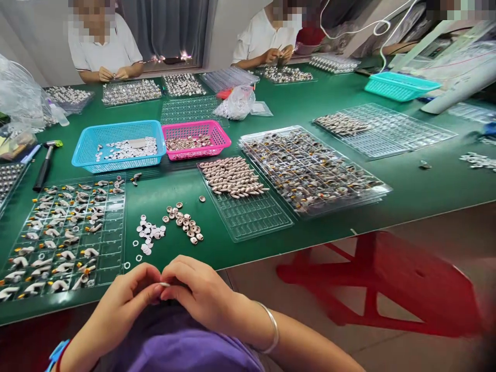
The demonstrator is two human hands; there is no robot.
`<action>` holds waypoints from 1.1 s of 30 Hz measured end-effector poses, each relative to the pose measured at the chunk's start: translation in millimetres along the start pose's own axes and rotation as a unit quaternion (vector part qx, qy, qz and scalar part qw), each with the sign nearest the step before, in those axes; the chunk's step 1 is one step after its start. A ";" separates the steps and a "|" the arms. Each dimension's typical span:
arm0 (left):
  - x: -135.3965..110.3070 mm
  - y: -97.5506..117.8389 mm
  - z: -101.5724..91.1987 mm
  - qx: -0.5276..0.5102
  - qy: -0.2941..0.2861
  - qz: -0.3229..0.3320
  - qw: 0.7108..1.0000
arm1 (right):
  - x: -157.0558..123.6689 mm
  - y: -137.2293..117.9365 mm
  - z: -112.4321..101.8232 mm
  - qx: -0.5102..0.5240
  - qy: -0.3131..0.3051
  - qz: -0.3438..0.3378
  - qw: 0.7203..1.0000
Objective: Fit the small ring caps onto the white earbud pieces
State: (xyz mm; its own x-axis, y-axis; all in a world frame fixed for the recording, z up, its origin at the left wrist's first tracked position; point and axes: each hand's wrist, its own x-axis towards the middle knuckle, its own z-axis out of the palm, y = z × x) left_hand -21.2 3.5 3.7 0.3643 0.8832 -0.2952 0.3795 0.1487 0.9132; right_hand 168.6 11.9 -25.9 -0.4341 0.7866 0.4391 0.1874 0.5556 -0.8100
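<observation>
As the bare left hand (pixel 129 292) and bare right hand (pixel 201 292) meet, their closed fingertips pinch a small thin whitish piece (pixel 165 284).

The fingertips (pixel 155 291) mostly hide the small pale piece (pixel 165 284) between them; far left of them a tray (pixel 16 188) is cut off, rightward a red stool (pixel 422 281) blurs.

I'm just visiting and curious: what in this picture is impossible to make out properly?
Small pale piece: head view; its full shape is covered by the left hand and right hand.
Blue wristband: head view; cut off by the bottom edge.
Clear bag: head view; crumpled plastic obscures its contents.
Red stool: head view; blurred toward the right.
</observation>
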 end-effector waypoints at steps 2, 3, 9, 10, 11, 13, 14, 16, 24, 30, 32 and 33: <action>-0.6 -7.2 3.1 -0.078 0.009 -0.013 0.997 | -6.4 3.9 -3.7 0.054 -0.004 0.051 0.997; -1.2 -10.5 5.3 -0.115 0.019 -0.018 0.993 | -9.6 5.7 -4.9 0.082 0.001 0.075 0.994; -3.9 -14.7 28.1 -0.239 0.102 -0.079 0.962 | -24.6 10.3 -0.7 0.258 0.031 0.170 0.951; -3.9 -13.5 31.4 -0.244 0.119 -0.086 0.959 | -26.2 10.1 0.7 0.284 0.035 0.178 0.941; -3.8 -12.3 34.0 -0.244 0.133 -0.084 0.957 | -27.3 9.7 1.8 0.305 0.038 0.184 0.934; -4.1 -10.5 37.4 -0.233 0.154 -0.062 0.958 | -28.6 9.0 2.7 0.326 0.047 0.180 0.927; -4.7 -10.2 38.5 -0.218 0.166 -0.048 0.960 | -28.7 8.7 2.4 0.323 0.054 0.173 0.929; -7.0 -10.9 40.4 -0.177 0.196 -0.027 0.964 | -28.0 8.2 1.0 0.286 0.066 0.156 0.943; -21.5 -30.9 50.0 0.058 0.304 0.111 0.944 | -25.6 2.0 -4.0 0.033 0.067 0.030 0.997; -23.2 -28.0 52.6 0.141 0.290 0.151 0.935 | -23.1 -2.7 -4.7 -0.016 0.084 0.045 0.995; -22.4 -24.8 52.9 0.140 0.291 0.151 0.934 | -22.2 -3.0 -5.3 -0.014 0.086 0.050 0.995; -21.9 -23.6 53.0 0.140 0.295 0.151 0.933 | -21.9 -3.0 -5.4 -0.012 0.086 0.052 0.995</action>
State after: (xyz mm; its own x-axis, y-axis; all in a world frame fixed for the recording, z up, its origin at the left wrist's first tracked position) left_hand 7.0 -42.9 -26.3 -0.0092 0.9696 0.2444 0.5718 -0.1954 0.7968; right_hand 182.3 -5.5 -31.0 -0.2554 0.8730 0.4156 0.2454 0.4743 -0.8455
